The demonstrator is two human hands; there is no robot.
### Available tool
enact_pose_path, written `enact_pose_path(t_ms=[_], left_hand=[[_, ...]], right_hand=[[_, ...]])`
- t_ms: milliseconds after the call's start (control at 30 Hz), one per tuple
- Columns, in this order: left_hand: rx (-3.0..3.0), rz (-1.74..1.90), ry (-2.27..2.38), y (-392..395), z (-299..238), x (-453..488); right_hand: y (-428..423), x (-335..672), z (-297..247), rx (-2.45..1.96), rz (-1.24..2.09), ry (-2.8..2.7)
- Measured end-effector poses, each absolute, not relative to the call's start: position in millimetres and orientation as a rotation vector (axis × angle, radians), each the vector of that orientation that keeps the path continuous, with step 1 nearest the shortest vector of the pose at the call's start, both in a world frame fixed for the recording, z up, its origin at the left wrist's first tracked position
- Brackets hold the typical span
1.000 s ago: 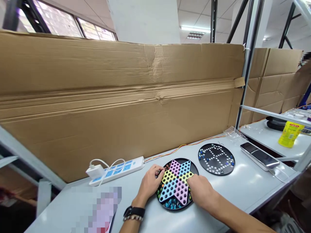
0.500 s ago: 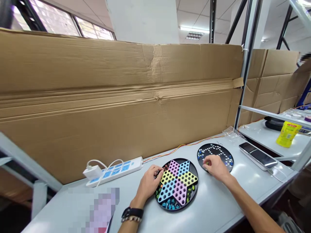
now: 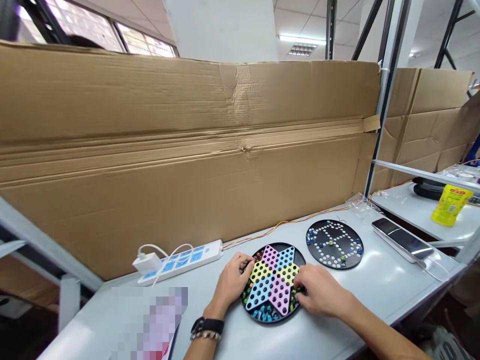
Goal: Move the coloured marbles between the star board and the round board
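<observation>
A round black Chinese checkers board (image 3: 265,321) lies on the grey table, with a pink, blue and yellow star full of holes. Around the star, its rim pockets hold blue marbles (image 3: 265,313), green marbles (image 3: 293,300) and dark reddish ones. My left hand (image 3: 234,277) rests at the board's left rim, fingers curled together; what is between them is hidden. At the right rim, my right hand (image 3: 320,290) reaches into the green marbles with thumb and fingers bent inward; its fingertips are partly hidden. Behind it lies a black disc (image 3: 318,257) with white dots, bearing blue and yellow-green marbles.
A white power strip (image 3: 202,254) with a plugged-in charger stands left of the board. To the right lies a phone (image 3: 403,239) on a white box, with a cable. Cardboard (image 3: 187,200) walls off the back. A blurred-out item (image 3: 159,325) is at front left.
My right hand has moved left and toward me, from the dotted disc to the green marbles. Yellow-green marbles now show on the disc where it was. My left hand stays at the left rim.
</observation>
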State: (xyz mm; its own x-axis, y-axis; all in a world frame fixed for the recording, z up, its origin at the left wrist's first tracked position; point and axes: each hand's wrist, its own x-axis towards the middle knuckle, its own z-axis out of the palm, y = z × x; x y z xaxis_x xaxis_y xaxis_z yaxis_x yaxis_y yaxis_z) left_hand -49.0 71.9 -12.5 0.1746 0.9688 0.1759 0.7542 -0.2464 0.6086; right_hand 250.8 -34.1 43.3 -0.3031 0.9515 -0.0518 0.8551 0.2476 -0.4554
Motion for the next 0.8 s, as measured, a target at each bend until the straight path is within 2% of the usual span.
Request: enact_pose_path(t_ms=[233, 467, 800], left_hand=[[2.079, 0.772, 1.628, 72, -12, -49], [2.078, 0.781, 1.624, 72, -14, -48], [2.081, 0.780, 1.629, 73, -14, -47]], right_hand=[[-31, 221, 56, -1.834, 0.382, -2.541], [-23, 221, 61, -1.678, 0.256, -2.702], [-8, 225, 70, -1.519, 0.269, -2.929]])
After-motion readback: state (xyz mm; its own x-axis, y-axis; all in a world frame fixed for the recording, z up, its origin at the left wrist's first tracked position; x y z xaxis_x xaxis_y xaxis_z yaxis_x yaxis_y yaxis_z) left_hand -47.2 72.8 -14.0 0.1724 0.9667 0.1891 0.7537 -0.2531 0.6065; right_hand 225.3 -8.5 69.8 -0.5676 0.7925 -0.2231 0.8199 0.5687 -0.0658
